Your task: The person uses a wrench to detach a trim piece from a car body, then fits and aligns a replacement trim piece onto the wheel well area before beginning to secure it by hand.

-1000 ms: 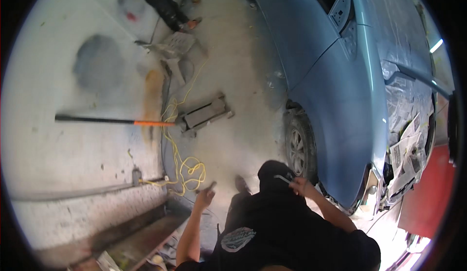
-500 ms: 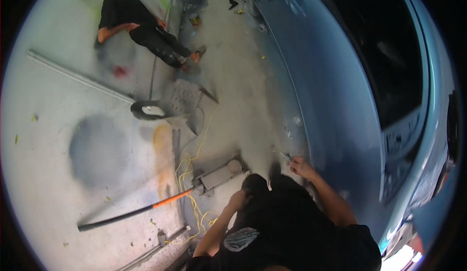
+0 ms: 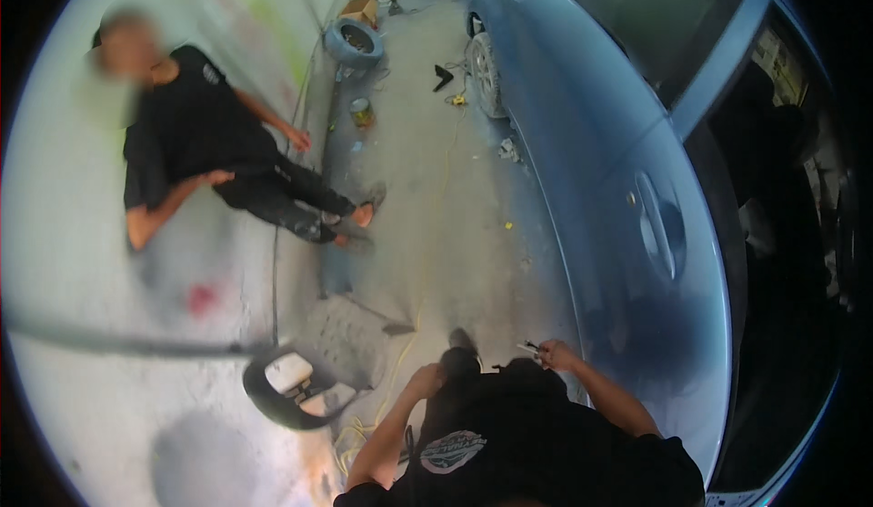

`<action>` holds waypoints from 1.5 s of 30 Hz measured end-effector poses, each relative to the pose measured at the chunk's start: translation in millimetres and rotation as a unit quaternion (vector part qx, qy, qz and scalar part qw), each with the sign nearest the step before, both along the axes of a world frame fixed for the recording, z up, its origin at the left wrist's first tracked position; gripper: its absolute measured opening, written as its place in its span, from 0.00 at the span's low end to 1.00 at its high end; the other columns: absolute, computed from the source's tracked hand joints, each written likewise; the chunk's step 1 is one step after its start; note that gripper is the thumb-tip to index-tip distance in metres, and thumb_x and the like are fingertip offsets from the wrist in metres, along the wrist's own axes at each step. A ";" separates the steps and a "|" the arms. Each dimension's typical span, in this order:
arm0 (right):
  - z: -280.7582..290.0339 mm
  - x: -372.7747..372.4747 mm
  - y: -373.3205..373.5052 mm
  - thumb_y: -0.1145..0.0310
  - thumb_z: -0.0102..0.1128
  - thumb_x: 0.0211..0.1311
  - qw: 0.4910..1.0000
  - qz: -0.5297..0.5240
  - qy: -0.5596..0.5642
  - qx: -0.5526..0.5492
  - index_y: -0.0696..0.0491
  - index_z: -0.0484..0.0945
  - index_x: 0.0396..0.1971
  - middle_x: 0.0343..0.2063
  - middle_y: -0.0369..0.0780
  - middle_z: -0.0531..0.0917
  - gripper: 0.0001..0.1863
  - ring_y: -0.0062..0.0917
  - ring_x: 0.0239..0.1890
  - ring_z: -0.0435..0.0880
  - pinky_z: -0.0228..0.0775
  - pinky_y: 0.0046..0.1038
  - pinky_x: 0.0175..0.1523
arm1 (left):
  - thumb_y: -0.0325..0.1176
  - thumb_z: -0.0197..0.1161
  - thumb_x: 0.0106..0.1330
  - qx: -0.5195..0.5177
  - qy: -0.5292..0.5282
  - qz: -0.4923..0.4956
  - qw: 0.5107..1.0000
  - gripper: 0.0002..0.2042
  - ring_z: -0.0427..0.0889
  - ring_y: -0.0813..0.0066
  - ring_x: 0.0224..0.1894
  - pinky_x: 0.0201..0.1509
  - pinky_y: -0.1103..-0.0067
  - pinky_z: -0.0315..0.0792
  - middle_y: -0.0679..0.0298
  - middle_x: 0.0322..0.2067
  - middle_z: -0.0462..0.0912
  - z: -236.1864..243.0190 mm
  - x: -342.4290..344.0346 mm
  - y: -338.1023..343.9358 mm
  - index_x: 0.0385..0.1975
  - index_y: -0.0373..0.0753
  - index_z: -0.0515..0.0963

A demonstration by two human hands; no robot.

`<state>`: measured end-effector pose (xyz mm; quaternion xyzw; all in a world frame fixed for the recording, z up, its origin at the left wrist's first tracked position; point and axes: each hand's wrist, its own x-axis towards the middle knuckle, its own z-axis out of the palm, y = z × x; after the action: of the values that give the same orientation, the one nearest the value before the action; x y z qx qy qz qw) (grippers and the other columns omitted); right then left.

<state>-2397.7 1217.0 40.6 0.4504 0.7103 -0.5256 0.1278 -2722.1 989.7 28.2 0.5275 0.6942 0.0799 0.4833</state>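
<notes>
By the glossy blue car (image 3: 600, 234), the right hand (image 3: 557, 356) has fingers around a slim silvery tool (image 3: 528, 349). Farther from the car, the left hand's (image 3: 426, 381) finger state cannot be told.

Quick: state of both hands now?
Left hand: open or closed, cannot be told.
Right hand: closed, holding a slim tool.

Grey floor (image 3: 409, 198) — bluish tyre (image 3: 342, 50), tin (image 3: 362, 113), black angled piece (image 3: 443, 79).

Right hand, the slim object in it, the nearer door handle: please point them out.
Right hand (image 3: 557, 356): head view, hand's middle.
Slim object (image 3: 529, 348): head view, protruding end.
Nearer door handle (image 3: 654, 225): head view, grip's middle.
</notes>
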 end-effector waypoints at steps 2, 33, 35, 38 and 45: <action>16.7 -36.5 35.8 0.58 0.61 0.59 0.999 0.022 -0.016 0.025 0.56 0.80 0.30 0.26 0.45 0.83 0.15 0.34 0.29 0.83 0.74 0.34 0.37 | 0.26 0.56 0.55 -0.007 -0.182 0.024 0.983 0.14 0.83 0.59 0.38 0.44 0.67 0.77 0.52 0.38 0.84 10.4 -58.3 40.8 0.42 0.32 0.79; -17.7 -771.4 797.7 0.70 0.60 0.50 0.973 0.133 -0.082 0.169 0.49 0.84 0.38 0.36 0.46 0.83 0.13 0.44 0.41 0.83 0.75 0.41 0.47 | 0.37 0.59 0.68 -0.113 -0.183 0.134 0.967 0.13 0.75 0.76 0.37 0.46 0.76 0.70 0.64 0.30 0.79 83.0 -762.2 886.8 0.39 0.31 0.76; 0.5 -812.5 821.4 0.73 0.56 0.51 0.979 0.067 -0.064 0.182 0.50 0.83 0.36 0.33 0.45 0.82 0.12 0.42 0.40 0.83 0.75 0.42 0.44 | 0.38 0.61 0.67 -0.139 -0.198 0.116 0.963 0.15 0.79 0.73 0.39 0.47 0.74 0.72 0.61 0.35 0.83 90.3 -805.7 927.2 0.42 0.31 0.77; 31.5 -863.3 874.4 0.74 0.53 0.54 0.984 -0.017 0.001 0.179 0.50 0.82 0.36 0.37 0.46 0.83 0.12 0.45 0.41 0.83 0.75 0.45 0.46 | 0.37 0.63 0.65 -0.130 -0.101 -0.040 0.985 0.16 0.80 0.70 0.42 0.48 0.72 0.73 0.58 0.38 0.84 93.3 -858.6 985.0 0.44 0.30 0.77; 26.7 -935.9 1006.0 0.76 0.53 0.55 0.993 -0.078 0.020 0.092 0.53 0.81 0.37 0.37 0.47 0.81 0.11 0.45 0.43 0.81 0.74 0.43 0.46 | 0.35 0.62 0.65 -0.269 -0.216 -0.018 0.939 0.12 0.80 0.72 0.39 0.46 0.73 0.73 0.62 0.34 0.84 75.4 -969.8 1147.6 0.43 0.35 0.79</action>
<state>-3333.6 2223.0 67.4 0.5036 0.7207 -0.4755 0.0303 -3691.9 2137.3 103.6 0.3602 0.5593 -0.0059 0.7466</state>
